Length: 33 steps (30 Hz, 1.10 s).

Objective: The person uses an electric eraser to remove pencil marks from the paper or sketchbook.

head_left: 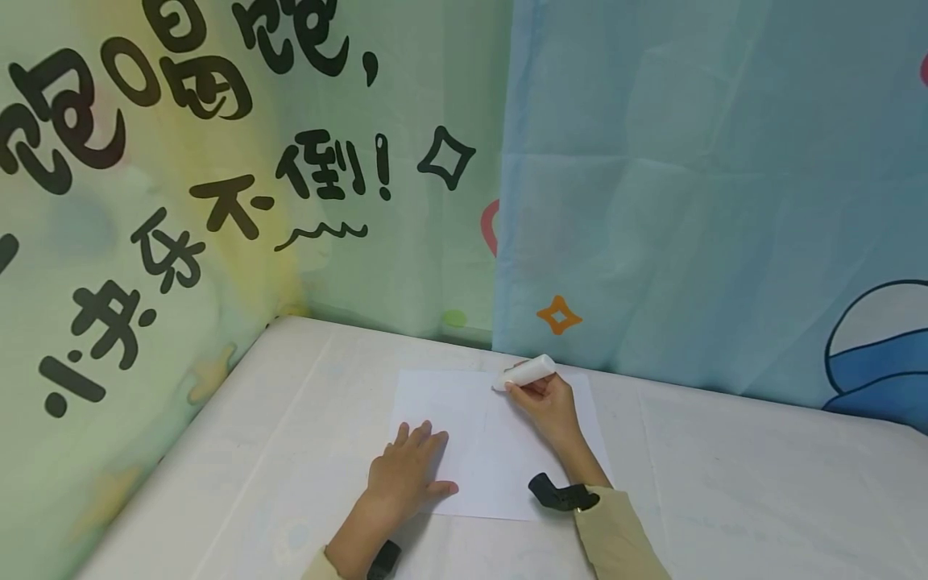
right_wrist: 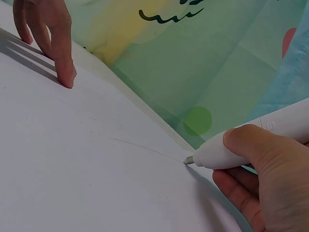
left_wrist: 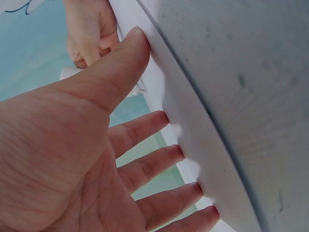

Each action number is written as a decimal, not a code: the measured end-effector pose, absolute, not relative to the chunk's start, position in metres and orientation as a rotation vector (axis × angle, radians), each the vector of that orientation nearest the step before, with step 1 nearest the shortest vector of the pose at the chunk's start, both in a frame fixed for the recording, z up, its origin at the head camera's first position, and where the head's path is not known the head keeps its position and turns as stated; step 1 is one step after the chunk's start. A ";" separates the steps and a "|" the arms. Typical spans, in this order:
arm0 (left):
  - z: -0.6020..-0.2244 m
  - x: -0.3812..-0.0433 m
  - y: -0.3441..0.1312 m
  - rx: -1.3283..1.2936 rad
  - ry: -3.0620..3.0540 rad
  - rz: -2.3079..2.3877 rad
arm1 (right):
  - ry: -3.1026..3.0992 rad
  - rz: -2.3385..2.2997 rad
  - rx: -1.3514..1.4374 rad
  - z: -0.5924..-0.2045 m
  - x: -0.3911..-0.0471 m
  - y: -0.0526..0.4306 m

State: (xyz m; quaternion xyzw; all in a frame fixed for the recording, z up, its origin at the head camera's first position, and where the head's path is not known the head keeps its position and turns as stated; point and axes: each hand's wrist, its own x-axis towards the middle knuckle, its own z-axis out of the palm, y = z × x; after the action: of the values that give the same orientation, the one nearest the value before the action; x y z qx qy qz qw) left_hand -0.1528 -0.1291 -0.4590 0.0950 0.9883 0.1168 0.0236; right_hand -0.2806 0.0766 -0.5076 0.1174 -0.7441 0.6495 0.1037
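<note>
As the left hand [head_left: 406,475] splays on paper [head_left: 493,467], the right [head_left: 554,411] grips a tapered pen [head_left: 529,370].

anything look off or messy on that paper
Yes: tiny specks lie scattered on the white paper near a faint line that runs toward the tip of the pen-shaped tool; they stand out on an otherwise plain sheet.

A booth-like place is shown by a lettered green hanging [head_left: 406,266] at ten o'clock and a blue hanging [head_left: 689,201] at two o'clock; a white-covered surface [head_left: 725,483] is backed by them at six o'clock. The building type cannot be told.
</note>
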 end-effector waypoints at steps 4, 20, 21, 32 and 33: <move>-0.459 -0.153 -0.129 0.290 3.058 0.354 | -2.190 1.938 0.345 -0.507 -0.281 0.077; -0.458 -0.153 -0.128 0.278 3.053 0.346 | -2.201 1.957 0.329 -0.507 -0.280 0.078; -0.458 -0.153 -0.128 0.273 3.050 0.349 | -2.203 1.959 0.329 -0.507 -0.280 0.078; -0.459 -0.154 -0.129 0.252 3.049 0.363 | -2.190 1.957 0.352 -0.507 -0.279 0.077; -0.460 -0.154 -0.129 0.252 3.048 0.364 | -2.186 1.958 0.353 -0.507 -0.279 0.077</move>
State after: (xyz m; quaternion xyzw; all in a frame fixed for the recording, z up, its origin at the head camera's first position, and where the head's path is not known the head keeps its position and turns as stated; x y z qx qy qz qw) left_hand -0.1540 -0.1289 -0.4595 0.0818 0.9892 0.1181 0.0307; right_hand -0.2792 0.0767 -0.5073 0.1191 -0.7364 0.6595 0.0928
